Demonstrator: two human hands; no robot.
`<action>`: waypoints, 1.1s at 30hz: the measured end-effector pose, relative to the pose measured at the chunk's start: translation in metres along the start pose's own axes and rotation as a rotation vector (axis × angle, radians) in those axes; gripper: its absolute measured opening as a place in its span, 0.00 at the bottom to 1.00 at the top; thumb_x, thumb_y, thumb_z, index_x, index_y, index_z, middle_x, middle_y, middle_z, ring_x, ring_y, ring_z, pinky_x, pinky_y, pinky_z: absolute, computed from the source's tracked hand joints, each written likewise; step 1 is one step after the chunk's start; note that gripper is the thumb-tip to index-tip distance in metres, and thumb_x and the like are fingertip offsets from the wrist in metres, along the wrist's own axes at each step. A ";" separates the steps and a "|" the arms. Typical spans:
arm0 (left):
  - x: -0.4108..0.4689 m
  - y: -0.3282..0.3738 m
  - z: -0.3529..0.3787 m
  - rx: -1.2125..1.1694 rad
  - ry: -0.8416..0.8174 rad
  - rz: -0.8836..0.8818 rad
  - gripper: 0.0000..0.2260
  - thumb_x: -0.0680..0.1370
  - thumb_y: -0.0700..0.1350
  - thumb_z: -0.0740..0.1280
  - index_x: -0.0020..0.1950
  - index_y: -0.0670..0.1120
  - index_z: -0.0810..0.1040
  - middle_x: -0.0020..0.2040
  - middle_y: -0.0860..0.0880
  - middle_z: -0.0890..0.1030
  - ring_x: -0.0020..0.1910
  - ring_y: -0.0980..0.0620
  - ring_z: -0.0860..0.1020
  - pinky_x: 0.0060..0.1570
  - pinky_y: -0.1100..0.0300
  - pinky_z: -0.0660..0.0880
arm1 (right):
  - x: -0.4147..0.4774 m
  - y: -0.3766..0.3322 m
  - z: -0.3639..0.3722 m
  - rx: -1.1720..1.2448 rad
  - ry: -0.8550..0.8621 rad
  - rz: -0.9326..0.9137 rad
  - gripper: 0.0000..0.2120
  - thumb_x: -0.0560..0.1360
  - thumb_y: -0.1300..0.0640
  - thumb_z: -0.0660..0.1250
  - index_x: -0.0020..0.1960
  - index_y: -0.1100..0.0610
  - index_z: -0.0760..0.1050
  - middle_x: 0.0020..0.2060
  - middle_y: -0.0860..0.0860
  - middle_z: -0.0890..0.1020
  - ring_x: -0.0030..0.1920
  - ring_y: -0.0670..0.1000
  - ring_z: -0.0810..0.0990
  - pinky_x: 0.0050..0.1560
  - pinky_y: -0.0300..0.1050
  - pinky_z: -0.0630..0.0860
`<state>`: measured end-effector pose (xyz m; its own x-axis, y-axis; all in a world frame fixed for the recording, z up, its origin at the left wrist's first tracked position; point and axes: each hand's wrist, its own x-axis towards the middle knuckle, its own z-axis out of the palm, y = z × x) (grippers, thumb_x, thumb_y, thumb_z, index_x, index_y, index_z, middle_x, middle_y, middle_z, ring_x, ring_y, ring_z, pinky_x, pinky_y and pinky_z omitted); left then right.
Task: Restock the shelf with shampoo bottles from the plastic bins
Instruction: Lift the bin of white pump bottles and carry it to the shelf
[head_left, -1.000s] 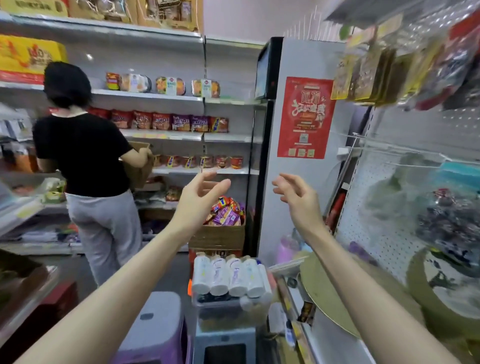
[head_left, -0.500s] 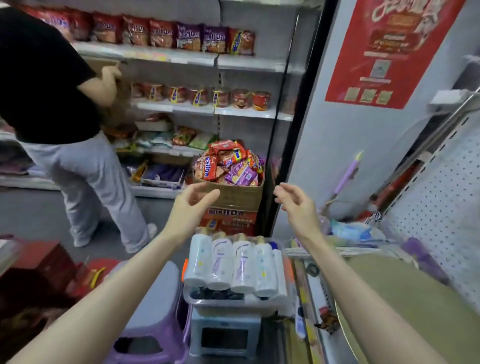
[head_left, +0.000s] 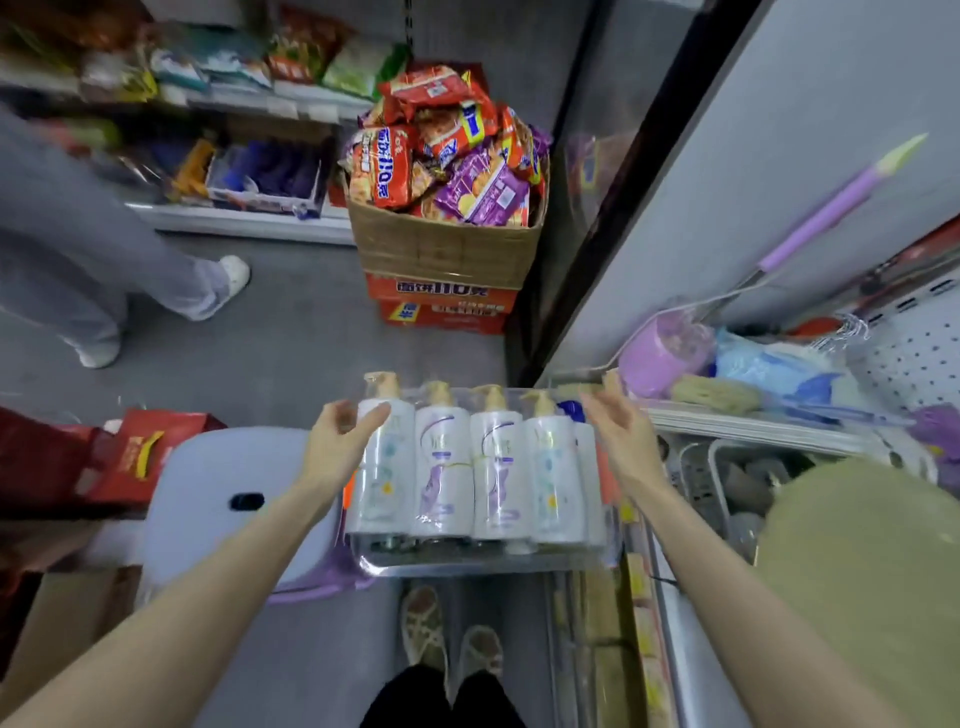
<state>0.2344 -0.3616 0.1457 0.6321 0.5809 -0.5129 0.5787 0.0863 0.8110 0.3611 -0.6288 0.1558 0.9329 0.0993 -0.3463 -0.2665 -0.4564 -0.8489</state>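
I read "110" beside Chinese characters on an orange snack packet (head_left: 382, 174) in the cardboard box (head_left: 441, 249). The red carton (head_left: 441, 288) under it also carries "110". The labels on the shampoo bottles (head_left: 441, 467) are too blurred to read.

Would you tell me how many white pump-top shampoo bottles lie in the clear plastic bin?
4, side by side in the clear plastic bin: leftmost bottle by the left hand, two purple-labelled bottles mid-row, fourth bottle by the right hand. Others may be hidden.
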 end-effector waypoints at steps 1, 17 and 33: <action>0.006 -0.005 0.003 0.013 -0.006 -0.044 0.21 0.77 0.50 0.69 0.64 0.41 0.70 0.56 0.47 0.75 0.54 0.49 0.73 0.52 0.61 0.69 | 0.004 0.008 0.002 0.004 0.007 0.031 0.11 0.77 0.50 0.66 0.58 0.53 0.76 0.50 0.44 0.80 0.53 0.45 0.77 0.52 0.35 0.72; 0.068 -0.071 0.031 -0.087 -0.068 -0.383 0.38 0.69 0.67 0.68 0.71 0.45 0.65 0.62 0.44 0.78 0.56 0.46 0.80 0.56 0.49 0.77 | 0.075 0.109 0.006 -0.032 -0.054 0.437 0.37 0.75 0.38 0.64 0.77 0.42 0.50 0.74 0.48 0.64 0.72 0.52 0.66 0.70 0.58 0.64; 0.073 -0.081 0.033 -0.006 -0.036 -0.523 0.24 0.75 0.64 0.63 0.57 0.46 0.67 0.44 0.51 0.75 0.39 0.56 0.73 0.50 0.56 0.67 | 0.089 0.126 0.005 -0.146 0.003 0.591 0.39 0.68 0.32 0.66 0.69 0.53 0.60 0.61 0.54 0.72 0.62 0.58 0.74 0.63 0.64 0.72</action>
<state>0.2506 -0.3529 0.0331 0.2767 0.4306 -0.8591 0.8189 0.3621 0.4452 0.4089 -0.6727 0.0162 0.6380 -0.2103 -0.7408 -0.7037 -0.5498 -0.4500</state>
